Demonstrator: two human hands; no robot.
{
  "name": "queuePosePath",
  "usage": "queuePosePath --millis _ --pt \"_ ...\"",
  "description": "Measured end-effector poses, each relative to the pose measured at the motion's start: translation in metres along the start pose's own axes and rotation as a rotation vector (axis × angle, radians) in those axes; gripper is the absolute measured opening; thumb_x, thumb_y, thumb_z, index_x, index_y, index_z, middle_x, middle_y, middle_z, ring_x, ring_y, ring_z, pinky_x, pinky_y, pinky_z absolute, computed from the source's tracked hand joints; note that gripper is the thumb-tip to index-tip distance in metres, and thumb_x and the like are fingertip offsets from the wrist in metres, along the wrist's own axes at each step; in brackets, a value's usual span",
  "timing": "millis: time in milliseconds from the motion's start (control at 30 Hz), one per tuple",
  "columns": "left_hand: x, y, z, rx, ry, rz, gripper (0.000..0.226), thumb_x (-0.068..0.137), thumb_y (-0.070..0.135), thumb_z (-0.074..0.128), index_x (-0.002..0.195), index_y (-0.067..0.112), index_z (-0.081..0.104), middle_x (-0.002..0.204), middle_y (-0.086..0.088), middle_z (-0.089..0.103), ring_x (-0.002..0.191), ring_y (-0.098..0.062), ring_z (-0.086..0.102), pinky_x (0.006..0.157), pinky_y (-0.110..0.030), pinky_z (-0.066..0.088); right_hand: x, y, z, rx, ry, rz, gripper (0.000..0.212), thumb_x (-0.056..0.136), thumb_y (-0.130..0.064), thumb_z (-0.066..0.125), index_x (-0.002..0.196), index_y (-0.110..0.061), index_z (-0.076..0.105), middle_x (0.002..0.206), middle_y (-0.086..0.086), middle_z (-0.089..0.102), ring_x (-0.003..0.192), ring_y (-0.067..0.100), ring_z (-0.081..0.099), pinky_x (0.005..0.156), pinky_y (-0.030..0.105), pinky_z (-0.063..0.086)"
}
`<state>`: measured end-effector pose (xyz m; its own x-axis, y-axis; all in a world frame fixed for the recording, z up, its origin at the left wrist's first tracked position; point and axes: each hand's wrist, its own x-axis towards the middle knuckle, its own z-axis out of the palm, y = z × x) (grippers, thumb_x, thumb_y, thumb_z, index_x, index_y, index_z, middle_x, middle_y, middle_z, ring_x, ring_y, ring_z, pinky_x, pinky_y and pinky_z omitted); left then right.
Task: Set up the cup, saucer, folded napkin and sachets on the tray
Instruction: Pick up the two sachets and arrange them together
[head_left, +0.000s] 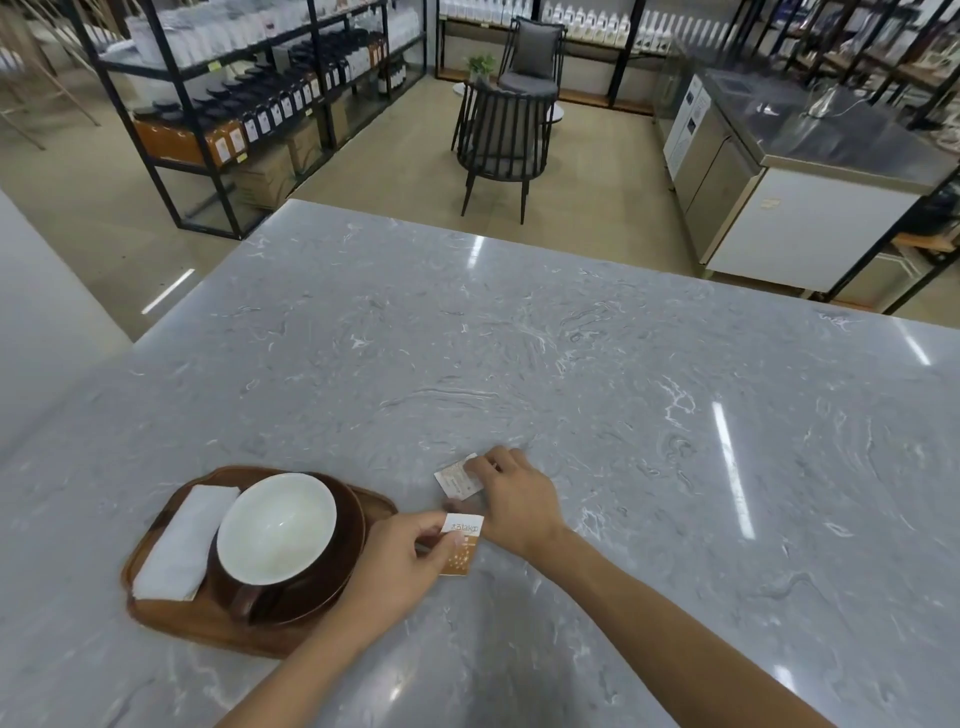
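Head view shows the two sachets not yet on the tray: an orange-and-white paper sachet is pinched between thumb and fingers of the left hand, just beside the right edge of the oval brown wooden tray, and a small white paper sachet lies on the grey marble counter under the fingertips of the right hand, whose fingers are bent down onto it; I cannot tell if it is already lifted. On the tray, the white-lined brown ceramic cup stands on the round dark brown saucer, and the folded white napkin lies just beside them on the left. I judge that the sachet step is in hand and is the last one. The next move calls for picking the flat white sachet cleanly off the smooth stone, then laying both sachets on a bare part of the tray, without pushing the cup.
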<state>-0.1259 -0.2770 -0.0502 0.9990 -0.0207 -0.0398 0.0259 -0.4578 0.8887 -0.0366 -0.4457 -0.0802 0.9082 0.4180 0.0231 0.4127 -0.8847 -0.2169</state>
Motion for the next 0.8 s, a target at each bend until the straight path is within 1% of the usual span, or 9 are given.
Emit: queuePosePath --millis 67,133,200,267,367,467,533,667,800 --pt "-0.003 -0.001 -0.003 0.001 0.001 -0.003 0.016 0.090 0.011 0.073 0.103 0.014 0.080 0.090 0.009 0.081 0.086 0.000 0.074 0.077 -0.022 0.059 -0.002 -0.003 0.002 -0.039 0.030 -0.021 0.054 0.089 -0.060 0.054 0.121 -0.017 0.064 0.118 0.005 0.062 0.109 0.026 0.056 0.072 0.038 0.055" --pt "-0.004 -0.001 -0.004 -0.008 -0.006 -0.011 0.016 0.090 0.011 0.072 0.103 0.014 0.080 0.091 0.009 0.081 0.086 -0.002 0.074 0.079 -0.026 0.060 -0.005 -0.004 0.003 -0.073 0.065 -0.047 0.041 0.092 -0.045 0.053 0.115 -0.014 0.065 0.112 0.007 0.066 0.104 0.029 0.061 0.069 0.038 0.054" --pt "-0.004 -0.002 -0.005 -0.019 -0.010 -0.024 0.014 0.090 0.011 0.072 0.102 0.014 0.080 0.090 0.008 0.081 0.086 -0.004 0.075 0.080 -0.030 0.060 -0.006 -0.001 0.000 -0.009 0.091 -0.053 0.032 0.093 -0.032 0.053 0.116 -0.014 0.066 0.105 0.008 0.070 0.097 0.031 0.065 0.068 0.038 0.054" --pt "-0.003 -0.003 -0.008 -0.039 0.009 -0.031 0.013 0.091 0.013 0.071 0.100 0.016 0.080 0.088 0.008 0.080 0.086 -0.006 0.075 0.081 -0.032 0.060 -0.006 0.003 -0.010 0.175 0.089 0.009 0.028 0.093 -0.023 0.056 0.117 -0.015 0.068 0.102 0.006 0.075 0.092 0.028 0.069 0.073 0.034 0.054" --pt "0.002 -0.004 -0.014 -0.090 0.043 -0.056 0.014 0.093 0.016 0.069 0.103 0.019 0.079 0.091 0.010 0.080 0.088 -0.006 0.075 0.081 -0.030 0.060 -0.011 0.011 -0.031 0.550 0.131 0.226 0.020 0.092 -0.013 0.066 0.110 -0.012 0.072 0.094 0.005 0.079 0.083 0.020 0.074 0.075 0.024 0.053" --pt "0.008 -0.005 -0.016 -0.196 0.033 -0.102 0.016 0.094 0.016 0.067 0.104 0.022 0.078 0.096 0.013 0.080 0.091 -0.005 0.075 0.084 -0.027 0.058 -0.024 0.014 -0.047 0.855 0.147 0.352 0.012 0.092 -0.010 0.067 0.102 -0.014 0.071 0.084 0.001 0.078 0.077 0.015 0.074 0.074 0.034 0.060" --pt "0.010 -0.004 -0.016 -0.266 0.025 -0.124 0.019 0.095 0.013 0.066 0.103 0.026 0.078 0.098 0.013 0.080 0.094 -0.005 0.075 0.086 -0.027 0.056 -0.035 0.013 -0.056 1.029 0.143 0.373 0.014 0.093 -0.006 0.066 0.103 -0.015 0.070 0.084 0.001 0.079 0.078 0.014 0.075 0.071 0.032 0.061" --pt "0.014 0.002 -0.012 -0.301 0.010 -0.128 0.025 0.095 0.010 0.064 0.097 0.031 0.078 0.098 0.013 0.080 0.094 -0.005 0.075 0.086 -0.028 0.057 -0.053 0.007 -0.068 1.200 0.162 0.388 0.022 0.092 -0.004 0.067 0.108 -0.019 0.069 0.086 0.004 0.080 0.080 0.014 0.075 0.070 0.022 0.058" --pt "0.014 0.010 -0.004 -0.367 -0.005 -0.133 0.029 0.096 0.009 0.063 0.099 0.033 0.078 0.101 0.011 0.080 0.097 -0.008 0.075 0.088 -0.030 0.057 -0.064 -0.004 -0.065 1.314 0.196 0.396 0.049 0.088 -0.003 0.069 0.125 -0.034 0.061 0.093 0.008 0.077 0.086 0.021 0.076 0.074 0.028 0.061"
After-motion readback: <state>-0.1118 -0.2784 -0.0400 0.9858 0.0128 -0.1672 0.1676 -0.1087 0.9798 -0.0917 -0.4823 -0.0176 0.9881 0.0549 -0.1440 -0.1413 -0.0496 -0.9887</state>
